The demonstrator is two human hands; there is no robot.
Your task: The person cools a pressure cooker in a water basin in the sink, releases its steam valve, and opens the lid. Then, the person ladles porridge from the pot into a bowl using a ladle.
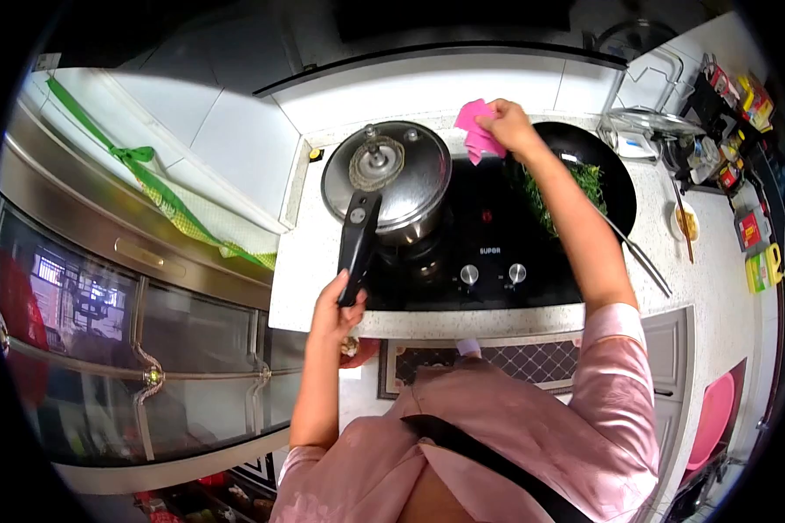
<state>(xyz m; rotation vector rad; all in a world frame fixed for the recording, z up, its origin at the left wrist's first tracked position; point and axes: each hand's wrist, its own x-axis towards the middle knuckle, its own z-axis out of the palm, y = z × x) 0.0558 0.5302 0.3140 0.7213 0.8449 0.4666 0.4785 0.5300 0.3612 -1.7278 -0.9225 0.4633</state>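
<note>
My left hand [336, 307] is wrapped round the black handle of a pressure cooker [419, 187], which sits with its lid on at the left of the black stove [475, 231]. In my right hand [512, 129] is a bright pink cloth [478, 131], pinched and hanging over the back edge of the stove. Under my right forearm stands a black wok [621, 174] with chopped green leaves [584, 187] in it. My arm hides part of the wok. A metal utensil [641, 259] leans out over the wok's near rim.
At right on the counter are a small bowl [685, 222] with chopsticks across it, a glass lid [654, 120], several seasoning packs and a yellow bottle [765, 268]. A glass-doored steel cabinet [192, 318] stands at left. Two knobs [494, 275] sit at the stove's front.
</note>
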